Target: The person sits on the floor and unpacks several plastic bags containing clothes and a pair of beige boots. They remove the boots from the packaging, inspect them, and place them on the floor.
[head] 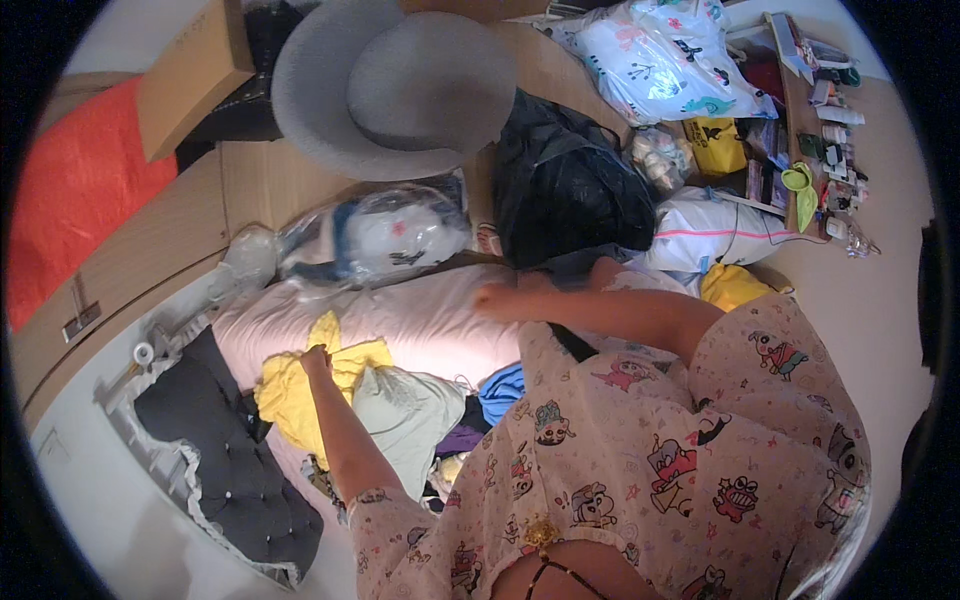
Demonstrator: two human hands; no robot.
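My left hand [318, 361] grips a yellow cloth garment [285, 397], which lies bunched on a pink-sheeted bed [450, 322]. My right hand [496, 300] is blurred over the bed's far part, its arm reaching across from the right. Its fingers look curled, but whether they hold anything is unclear. Beside the yellow garment lies a pale grey-green garment [405, 412]. A blue cloth [504, 391] and a purple cloth [461, 439] lie near my body, partly hidden by my printed clothing.
A dark tufted cushion [225, 450] stands along the left. Beyond the bed are a clear plastic-wrapped bundle [397, 232], a black bag [570, 187] and a grey chair [435, 82]. A white printed bag [667, 60] and a shelf of small items [791, 135] stand right.
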